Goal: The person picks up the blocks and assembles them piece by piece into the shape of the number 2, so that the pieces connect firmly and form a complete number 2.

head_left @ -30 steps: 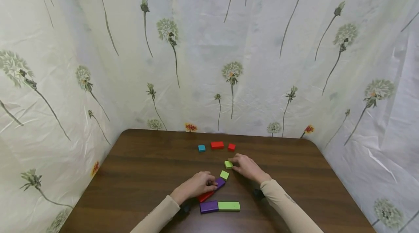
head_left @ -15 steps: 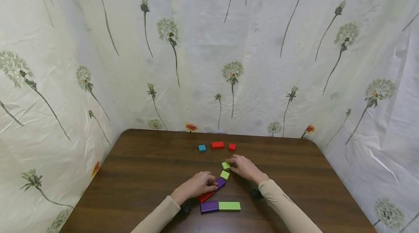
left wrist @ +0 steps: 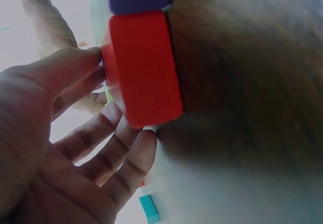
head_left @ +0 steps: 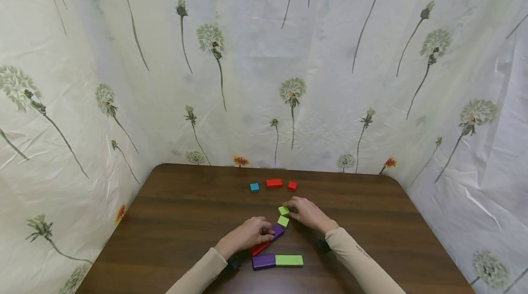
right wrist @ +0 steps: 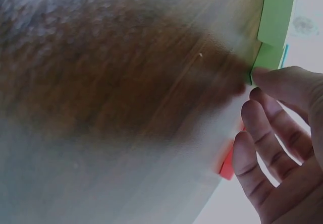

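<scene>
My left hand (head_left: 243, 236) has its thumb and forefinger on the red block (left wrist: 146, 70), near where it meets a purple block (head_left: 278, 231). That purple block lies end to end with the red one in a slanting row. A light green block (head_left: 283, 221) continues the row at the purple block's far end. My right hand (head_left: 309, 213) pinches a second light green block (right wrist: 267, 56) between thumb and forefinger, close against the first green one. In the right wrist view the two green blocks meet at a slight angle, and its other fingers (right wrist: 255, 118) are spread.
A purple block (head_left: 263, 262) and a long light green block (head_left: 288, 261) lie end to end nearer the person. Farther back are a blue block (head_left: 254, 187), a long red block (head_left: 274, 183) and a small red block (head_left: 292, 185). Flower-printed curtain surrounds the brown table (head_left: 189, 202).
My right hand has brought its light green block leftward and nearer, up to the green block at the row's end. My left hand has stayed in place.
</scene>
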`<state>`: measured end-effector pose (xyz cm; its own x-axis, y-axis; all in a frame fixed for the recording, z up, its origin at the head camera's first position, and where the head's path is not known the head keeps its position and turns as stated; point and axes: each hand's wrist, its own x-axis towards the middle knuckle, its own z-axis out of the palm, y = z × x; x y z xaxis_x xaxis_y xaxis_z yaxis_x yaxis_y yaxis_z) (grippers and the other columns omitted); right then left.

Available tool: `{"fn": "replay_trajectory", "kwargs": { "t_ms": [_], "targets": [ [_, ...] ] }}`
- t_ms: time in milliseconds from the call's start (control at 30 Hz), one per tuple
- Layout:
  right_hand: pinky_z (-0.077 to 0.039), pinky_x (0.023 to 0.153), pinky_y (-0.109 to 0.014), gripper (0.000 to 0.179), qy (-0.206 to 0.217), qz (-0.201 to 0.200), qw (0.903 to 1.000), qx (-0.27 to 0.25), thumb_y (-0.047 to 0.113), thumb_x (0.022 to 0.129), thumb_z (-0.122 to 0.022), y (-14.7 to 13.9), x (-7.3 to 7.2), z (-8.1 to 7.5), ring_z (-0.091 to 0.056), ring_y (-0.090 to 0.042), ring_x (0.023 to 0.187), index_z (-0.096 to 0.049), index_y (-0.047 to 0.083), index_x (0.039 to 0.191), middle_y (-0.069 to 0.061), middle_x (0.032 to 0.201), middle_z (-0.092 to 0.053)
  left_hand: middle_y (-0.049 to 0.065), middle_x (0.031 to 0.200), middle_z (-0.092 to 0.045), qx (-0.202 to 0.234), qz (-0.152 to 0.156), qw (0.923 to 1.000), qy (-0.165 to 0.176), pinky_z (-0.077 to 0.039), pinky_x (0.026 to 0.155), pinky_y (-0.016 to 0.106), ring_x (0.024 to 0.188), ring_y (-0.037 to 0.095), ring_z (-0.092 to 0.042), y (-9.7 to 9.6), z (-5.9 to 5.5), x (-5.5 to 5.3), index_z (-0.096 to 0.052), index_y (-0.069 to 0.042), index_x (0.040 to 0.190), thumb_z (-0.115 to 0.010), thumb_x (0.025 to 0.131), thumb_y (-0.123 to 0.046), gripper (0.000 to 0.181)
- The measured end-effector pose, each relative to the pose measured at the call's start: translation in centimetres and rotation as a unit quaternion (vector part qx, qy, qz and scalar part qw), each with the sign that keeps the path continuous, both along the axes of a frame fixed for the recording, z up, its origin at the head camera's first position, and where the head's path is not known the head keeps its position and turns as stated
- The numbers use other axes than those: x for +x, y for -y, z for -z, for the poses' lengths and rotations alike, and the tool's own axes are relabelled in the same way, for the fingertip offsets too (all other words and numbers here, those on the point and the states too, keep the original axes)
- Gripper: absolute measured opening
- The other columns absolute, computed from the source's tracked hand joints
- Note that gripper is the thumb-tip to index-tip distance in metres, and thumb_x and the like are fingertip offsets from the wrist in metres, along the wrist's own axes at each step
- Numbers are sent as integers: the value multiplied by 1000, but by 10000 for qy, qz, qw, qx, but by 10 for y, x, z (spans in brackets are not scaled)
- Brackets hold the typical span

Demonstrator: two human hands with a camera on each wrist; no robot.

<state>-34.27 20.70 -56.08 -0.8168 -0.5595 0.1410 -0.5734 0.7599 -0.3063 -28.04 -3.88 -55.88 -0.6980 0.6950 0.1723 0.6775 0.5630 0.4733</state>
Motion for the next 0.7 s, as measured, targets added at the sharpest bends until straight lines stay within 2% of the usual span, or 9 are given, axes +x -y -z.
{"fn": "replay_trajectory", "kwargs": {
  "t_ms": [233, 700],
  "targets": [
    [-52, 79, -34, 33, 122, 15, 9999, 9, 13, 87, -71, 0, 3, -2, -63, -15, 96, -68, 14, 119, -1, 109, -66, -11, 79, -53, -32, -6, 9999, 138, -37, 60, 16, 67, 0, -45, 0, -1, 0, -67, -20, 85, -66, 93, -26, 10],
    [-48, 72, -28, 35, 139, -97, 9998, 42, 8, 84, -70, -3, 4, -4, -56, -8, 84, -66, 11, 119, 1, 105, -66, -12, 81, -55, -31, -4, 9999, 118, -39, 62, 16, 69, 0, -46, 1, -2, 1, -69, -21, 87, -66, 92, -27, 8]
  ]
}}
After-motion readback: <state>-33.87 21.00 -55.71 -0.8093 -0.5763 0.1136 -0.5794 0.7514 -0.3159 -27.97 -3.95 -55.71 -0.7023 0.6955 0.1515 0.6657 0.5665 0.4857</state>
